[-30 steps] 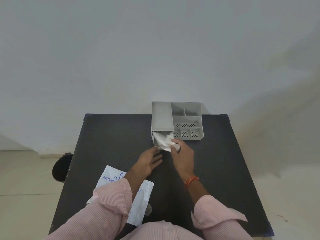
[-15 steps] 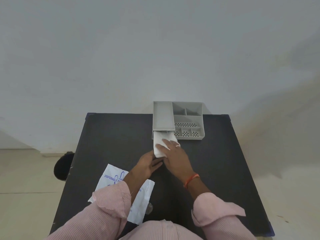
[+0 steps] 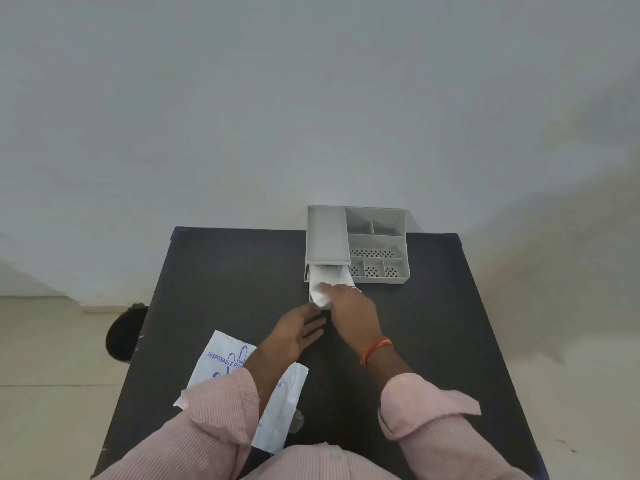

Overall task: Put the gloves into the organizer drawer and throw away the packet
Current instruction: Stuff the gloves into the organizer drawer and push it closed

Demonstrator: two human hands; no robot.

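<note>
A grey organizer [image 3: 356, 244] stands at the far edge of the black table [image 3: 214, 271], its drawer pulled out toward me. White gloves [image 3: 323, 284] fill the drawer and bulge over its front. My right hand [image 3: 349, 306] lies flat on top of the gloves, fingers spread, pressing on them. My left hand [image 3: 294, 332] rests open on the table just in front of the drawer, its fingertips near the drawer front. The white packet [image 3: 221, 362] with blue print lies near me on the left, partly under my left sleeve.
A dark round bin [image 3: 124, 332] sits on the floor left of the table. The organizer has several small compartments on its right side. A wall rises right behind the table. A small clear scrap [image 3: 297, 419] lies by the packet.
My right hand went from pinching the bunched gloves to lying flat over them in the drawer. The gloves sit lower and flatter. My left hand has barely moved.
</note>
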